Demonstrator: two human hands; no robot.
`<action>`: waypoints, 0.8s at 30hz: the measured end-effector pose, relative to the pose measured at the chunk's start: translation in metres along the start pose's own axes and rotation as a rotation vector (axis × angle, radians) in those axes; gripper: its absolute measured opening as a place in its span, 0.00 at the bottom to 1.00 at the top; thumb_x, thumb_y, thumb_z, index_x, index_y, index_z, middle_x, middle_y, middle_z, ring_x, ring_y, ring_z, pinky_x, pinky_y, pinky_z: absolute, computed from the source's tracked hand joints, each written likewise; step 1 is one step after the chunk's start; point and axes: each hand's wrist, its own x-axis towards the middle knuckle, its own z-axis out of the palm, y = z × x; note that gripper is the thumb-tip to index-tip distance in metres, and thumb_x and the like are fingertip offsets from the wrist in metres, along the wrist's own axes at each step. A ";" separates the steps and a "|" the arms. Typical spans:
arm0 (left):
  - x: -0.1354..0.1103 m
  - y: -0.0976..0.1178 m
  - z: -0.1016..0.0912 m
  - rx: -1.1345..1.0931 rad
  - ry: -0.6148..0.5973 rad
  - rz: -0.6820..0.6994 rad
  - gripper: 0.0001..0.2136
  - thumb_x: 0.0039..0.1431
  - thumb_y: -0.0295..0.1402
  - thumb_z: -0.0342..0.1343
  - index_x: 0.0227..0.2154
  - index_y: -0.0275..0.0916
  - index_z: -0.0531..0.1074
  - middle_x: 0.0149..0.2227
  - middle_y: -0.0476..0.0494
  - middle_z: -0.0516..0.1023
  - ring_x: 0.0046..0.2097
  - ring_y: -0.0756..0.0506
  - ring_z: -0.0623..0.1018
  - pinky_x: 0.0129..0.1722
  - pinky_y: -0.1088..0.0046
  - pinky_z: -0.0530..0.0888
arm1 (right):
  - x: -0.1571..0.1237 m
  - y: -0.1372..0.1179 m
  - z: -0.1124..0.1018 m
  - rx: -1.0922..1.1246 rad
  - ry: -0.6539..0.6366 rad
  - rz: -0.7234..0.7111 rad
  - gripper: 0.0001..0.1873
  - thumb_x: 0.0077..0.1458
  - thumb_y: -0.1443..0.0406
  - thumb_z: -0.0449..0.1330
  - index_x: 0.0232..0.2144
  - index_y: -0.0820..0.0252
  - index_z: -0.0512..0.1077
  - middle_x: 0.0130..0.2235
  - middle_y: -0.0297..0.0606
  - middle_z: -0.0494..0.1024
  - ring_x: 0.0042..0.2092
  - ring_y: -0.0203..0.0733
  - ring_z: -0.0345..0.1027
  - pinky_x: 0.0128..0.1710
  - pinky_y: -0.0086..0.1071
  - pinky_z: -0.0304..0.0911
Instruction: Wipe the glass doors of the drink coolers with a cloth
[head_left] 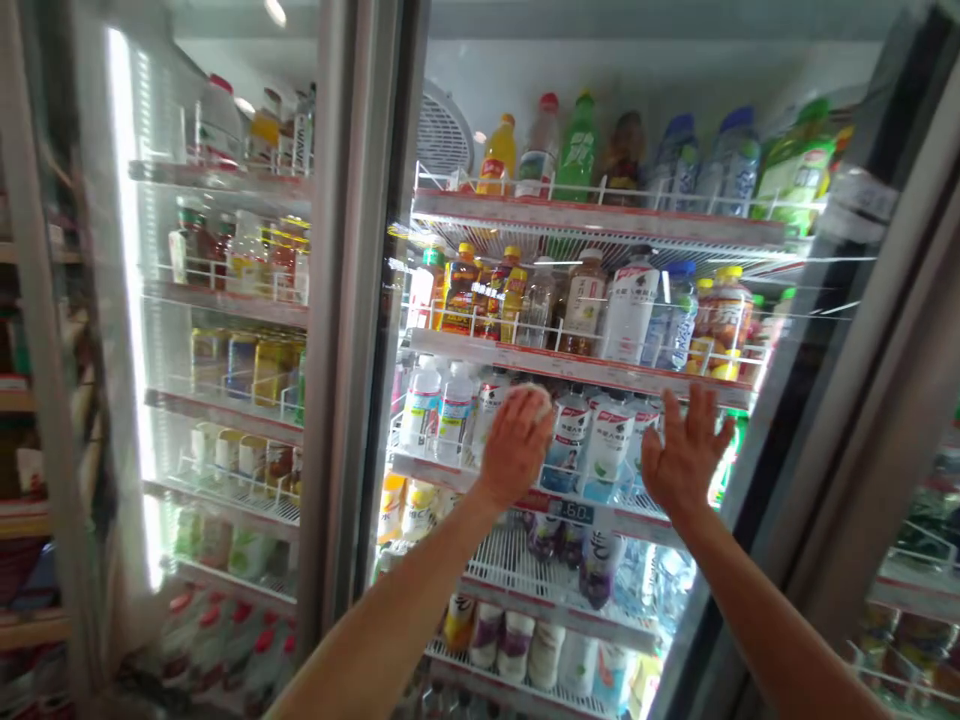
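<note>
In the head view, my left hand (517,445) is closed over a pale, crumpled cloth (534,400), which shows above the fingers. It is at the glass door (630,60) of a lit drinks fridge, in front of the middle shelf. My right hand (686,450) is raised to the right with its fingers spread and nothing in it. Whether its palm touches the glass I cannot tell. Behind the hands stand white-labelled bottles (609,440) on the shelf.
Wire-fronted shelves hold several drink bottles, among them a green bottle (577,150) on top. A metal door frame (352,300) runs upright left of my hands, beside another lit fridge section (225,290). A dark door edge (787,400) slants down on the right.
</note>
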 end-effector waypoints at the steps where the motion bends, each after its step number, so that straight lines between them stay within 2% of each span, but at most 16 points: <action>1: -0.004 0.009 0.003 -0.014 -0.038 0.068 0.18 0.59 0.28 0.47 0.52 0.41 0.63 0.58 0.41 0.64 0.65 0.42 0.52 0.60 0.59 0.61 | -0.005 -0.008 -0.001 0.018 -0.027 -0.041 0.28 0.58 0.60 0.47 0.61 0.58 0.53 0.64 0.48 0.51 0.65 0.52 0.41 0.60 0.55 0.37; 3: -0.016 0.006 -0.002 0.008 -0.080 0.122 0.17 0.59 0.29 0.47 0.51 0.42 0.64 0.56 0.42 0.66 0.64 0.43 0.54 0.59 0.59 0.60 | -0.013 -0.019 -0.002 0.031 -0.057 -0.087 0.28 0.58 0.61 0.48 0.60 0.55 0.54 0.64 0.45 0.52 0.65 0.50 0.42 0.61 0.53 0.36; 5: -0.033 -0.018 -0.018 0.075 -0.070 0.044 0.17 0.60 0.29 0.46 0.52 0.43 0.64 0.56 0.40 0.66 0.64 0.42 0.56 0.59 0.57 0.60 | -0.018 -0.025 -0.003 0.023 -0.065 -0.087 0.28 0.58 0.62 0.48 0.60 0.55 0.53 0.64 0.45 0.52 0.65 0.49 0.42 0.61 0.53 0.36; 8: -0.053 -0.062 -0.042 0.207 0.050 -0.289 0.19 0.60 0.28 0.45 0.54 0.41 0.61 0.59 0.32 0.60 0.64 0.39 0.55 0.57 0.53 0.60 | -0.019 -0.025 -0.002 0.013 -0.079 -0.070 0.28 0.58 0.61 0.48 0.61 0.55 0.52 0.64 0.45 0.52 0.66 0.49 0.40 0.62 0.53 0.36; 10: -0.057 -0.069 -0.046 0.248 0.144 -0.471 0.20 0.60 0.28 0.44 0.56 0.38 0.58 0.61 0.28 0.54 0.64 0.38 0.52 0.58 0.51 0.59 | -0.019 -0.024 -0.001 0.014 -0.080 -0.058 0.29 0.58 0.61 0.49 0.61 0.55 0.51 0.64 0.45 0.51 0.66 0.50 0.39 0.62 0.54 0.35; 12: -0.052 -0.051 -0.037 0.217 0.163 -0.470 0.21 0.60 0.28 0.44 0.57 0.38 0.57 0.62 0.29 0.52 0.65 0.37 0.50 0.58 0.51 0.58 | -0.019 -0.024 0.000 0.024 -0.070 -0.066 0.30 0.58 0.61 0.49 0.62 0.55 0.51 0.65 0.46 0.50 0.66 0.50 0.39 0.62 0.54 0.34; 16: -0.032 0.007 -0.005 0.092 0.029 -0.175 0.19 0.60 0.29 0.45 0.54 0.41 0.60 0.60 0.36 0.59 0.65 0.39 0.51 0.58 0.53 0.60 | -0.020 -0.022 0.000 0.038 -0.036 -0.097 0.29 0.58 0.62 0.50 0.61 0.57 0.52 0.64 0.46 0.51 0.66 0.49 0.40 0.62 0.53 0.34; 18: -0.028 0.012 -0.002 0.085 -0.037 -0.071 0.17 0.60 0.29 0.46 0.52 0.42 0.63 0.58 0.38 0.62 0.64 0.40 0.53 0.58 0.55 0.61 | -0.020 -0.022 0.000 0.044 -0.030 -0.110 0.29 0.58 0.63 0.50 0.61 0.56 0.53 0.64 0.46 0.53 0.66 0.49 0.40 0.62 0.52 0.35; 19: -0.030 0.005 -0.006 0.100 -0.054 -0.060 0.17 0.59 0.29 0.46 0.51 0.43 0.64 0.57 0.39 0.64 0.64 0.40 0.55 0.58 0.56 0.61 | -0.021 -0.021 0.000 0.050 -0.030 -0.114 0.29 0.58 0.63 0.50 0.61 0.56 0.53 0.64 0.46 0.53 0.65 0.49 0.41 0.62 0.52 0.35; 21: -0.039 -0.023 -0.021 0.158 -0.023 -0.167 0.17 0.59 0.29 0.46 0.51 0.42 0.64 0.57 0.37 0.64 0.63 0.40 0.57 0.57 0.56 0.61 | -0.021 -0.021 -0.001 0.066 -0.029 -0.110 0.28 0.58 0.63 0.50 0.61 0.56 0.53 0.64 0.45 0.53 0.65 0.49 0.41 0.62 0.52 0.35; 24: -0.052 -0.065 -0.042 0.266 0.170 -0.532 0.19 0.60 0.28 0.44 0.54 0.36 0.61 0.60 0.30 0.57 0.63 0.39 0.56 0.59 0.55 0.59 | -0.021 -0.023 -0.001 0.082 -0.011 -0.100 0.28 0.58 0.63 0.49 0.60 0.56 0.54 0.64 0.45 0.53 0.65 0.49 0.42 0.63 0.51 0.34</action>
